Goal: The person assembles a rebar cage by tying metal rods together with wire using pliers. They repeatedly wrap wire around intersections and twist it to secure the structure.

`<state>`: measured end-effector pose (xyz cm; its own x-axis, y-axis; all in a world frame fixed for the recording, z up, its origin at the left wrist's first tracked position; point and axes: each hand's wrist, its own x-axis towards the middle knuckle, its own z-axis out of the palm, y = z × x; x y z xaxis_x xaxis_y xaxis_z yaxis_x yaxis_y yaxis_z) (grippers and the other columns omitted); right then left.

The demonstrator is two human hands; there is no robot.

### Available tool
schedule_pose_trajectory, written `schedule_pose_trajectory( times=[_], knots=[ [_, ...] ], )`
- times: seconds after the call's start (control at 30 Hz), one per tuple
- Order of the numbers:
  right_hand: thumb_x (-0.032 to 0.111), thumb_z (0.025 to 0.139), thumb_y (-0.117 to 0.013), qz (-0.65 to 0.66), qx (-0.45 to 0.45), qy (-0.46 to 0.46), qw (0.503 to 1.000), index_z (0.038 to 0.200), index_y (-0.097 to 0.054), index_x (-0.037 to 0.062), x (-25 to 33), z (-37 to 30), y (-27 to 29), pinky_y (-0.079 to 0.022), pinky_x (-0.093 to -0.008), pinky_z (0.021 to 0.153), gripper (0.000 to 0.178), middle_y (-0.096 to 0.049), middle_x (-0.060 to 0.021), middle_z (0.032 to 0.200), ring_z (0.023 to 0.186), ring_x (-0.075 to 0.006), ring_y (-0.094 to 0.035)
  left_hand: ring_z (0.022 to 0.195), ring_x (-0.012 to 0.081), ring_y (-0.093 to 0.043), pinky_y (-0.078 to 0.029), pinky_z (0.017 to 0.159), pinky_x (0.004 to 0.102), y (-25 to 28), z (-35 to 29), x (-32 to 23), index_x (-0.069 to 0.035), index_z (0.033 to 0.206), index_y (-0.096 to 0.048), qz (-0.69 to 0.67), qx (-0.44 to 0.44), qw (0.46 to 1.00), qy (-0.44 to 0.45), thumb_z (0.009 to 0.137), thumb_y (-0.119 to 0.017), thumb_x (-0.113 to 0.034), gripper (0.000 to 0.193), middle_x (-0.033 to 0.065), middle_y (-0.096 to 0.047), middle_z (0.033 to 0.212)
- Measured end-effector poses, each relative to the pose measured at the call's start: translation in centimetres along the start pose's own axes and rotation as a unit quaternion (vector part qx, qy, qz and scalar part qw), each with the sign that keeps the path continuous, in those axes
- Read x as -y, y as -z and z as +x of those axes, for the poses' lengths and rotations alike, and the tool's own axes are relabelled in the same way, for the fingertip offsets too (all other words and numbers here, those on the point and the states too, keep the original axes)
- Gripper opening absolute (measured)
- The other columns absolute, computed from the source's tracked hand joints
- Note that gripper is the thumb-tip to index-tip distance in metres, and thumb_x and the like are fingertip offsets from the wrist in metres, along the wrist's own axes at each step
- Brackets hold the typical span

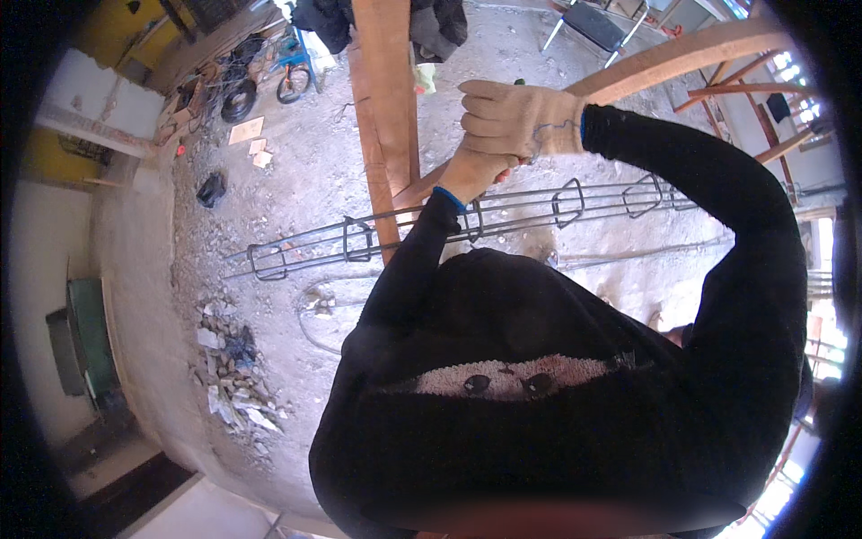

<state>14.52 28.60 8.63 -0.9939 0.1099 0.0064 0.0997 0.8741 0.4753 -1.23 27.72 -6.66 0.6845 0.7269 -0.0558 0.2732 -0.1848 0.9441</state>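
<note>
closest to us, the black long-sleeved top fills the lower middle, a pale printed patch with two dark ovals across it, and both sleeves reach up and forward! out at the end of the left one, here's the left grip, a hand in a beige knit glove with a blue cuff, and laid right across it, the right grip, gloved to match, fingers pointing left. they're bunched together, one over the other, and whether either is clamped on anything i cannot tell, the undersides being hidden. the long light-brown wooden beam sweeps in from the upper right, bent by the lens, and runs in behind those gloves. just to their left stands the thick brown wooden post. beyond, the long cage of dark steel bars stretches crosswise over the grey, dusty concrete floor. out left, a heap of pale broken rubble; farther up, a crumpled black plastic bundle, then a round black coil, and, far off at the upper right, a dark-seated chair with metal legs!
</note>
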Motion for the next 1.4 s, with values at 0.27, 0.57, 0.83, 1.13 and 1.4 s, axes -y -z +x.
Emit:
schedule_pose_trajectory(
  times=[0.27, 0.57, 0.83, 1.13, 1.4],
  knots=[
    [0.026, 0.082, -0.071, -0.063, -0.017, 0.019, 0.998, 0.111, -0.069, 0.0126, -1.1, -1.1, -2.0, -0.047, -0.0509, 0.115, 0.032, -0.068, -0.0053, 0.108, 0.11, -0.0292, -0.066, 0.071, 0.0119, -0.066, -0.054, 0.062, 0.0275, 1.5, 0.6, 0.3, 0.003, 0.109, -0.071, -0.287, 0.133, 0.949, 0.004, 0.097, -0.073, -0.006, 0.015, 0.0095, -0.076, 0.094],
    [0.032, 0.08, -0.08, 0.108, 0.327, -0.241, 0.908, 0.092, -0.083, 0.0151, -0.3, 0.8, -2.0, -0.06, -0.045, 0.087, 0.021, -0.079, -0.0088, 0.091, 0.089, -0.0283, -0.077, 0.106, 0.03, -0.076, -0.06, 0.084, 0.044, 0.0, -2.8, -4.1, 0.002, 0.119, -0.068, 0.053, -0.147, 0.986, -0.051, 0.08, -0.094, -0.034, 0.06, 0.0165, -0.071, 0.117],
    [0.032, 0.063, -0.082, 0.165, 0.37, -0.259, 0.877, 0.095, -0.084, 0.0192, -1.1, 1.6, -2.7, -0.06, -0.0406, 0.088, 0.035, -0.078, -0.0103, 0.096, 0.09, -0.0299, -0.076, 0.099, 0.0417, -0.075, -0.061, 0.087, 0.0498, -2.1, 0.6, -2.3, -0.012, 0.111, -0.079, 0.266, -0.168, 0.947, -0.068, 0.085, -0.08, -0.059, 0.054, 0.0196, -0.079, 0.099],
    [0.017, 0.079, -0.075, -0.026, -0.002, -0.064, 0.998, 0.106, -0.07, 0.0164, 0.0, -1.8, 0.6, -0.042, -0.0501, 0.122, 0.027, -0.064, -0.003, 0.109, 0.107, -0.0227, -0.063, 0.077, 0.0196, -0.074, -0.058, 0.071, 0.0348, 1.6, 2.1, 0.6, -0.001, 0.107, -0.076, -0.168, 0.096, 0.981, -0.03, 0.09, -0.078, -0.012, 0.02, 0.01, -0.078, 0.096],
    [0.025, 0.087, -0.071, 0.089, 0.194, -0.245, 0.946, 0.106, -0.076, 0.0104, 0.8, -2.8, 0.1, -0.055, -0.0474, 0.098, 0.024, -0.075, -0.0023, 0.103, 0.102, -0.0266, -0.071, 0.088, 0.0233, -0.073, -0.059, 0.082, 0.0343, 1.7, 2.3, -2.2, 0.005, 0.113, -0.071, -0.198, 0.124, 0.972, 0.001, 0.08, -0.087, -0.014, 0.041, 0.0132, -0.076, 0.098]
  ],
)
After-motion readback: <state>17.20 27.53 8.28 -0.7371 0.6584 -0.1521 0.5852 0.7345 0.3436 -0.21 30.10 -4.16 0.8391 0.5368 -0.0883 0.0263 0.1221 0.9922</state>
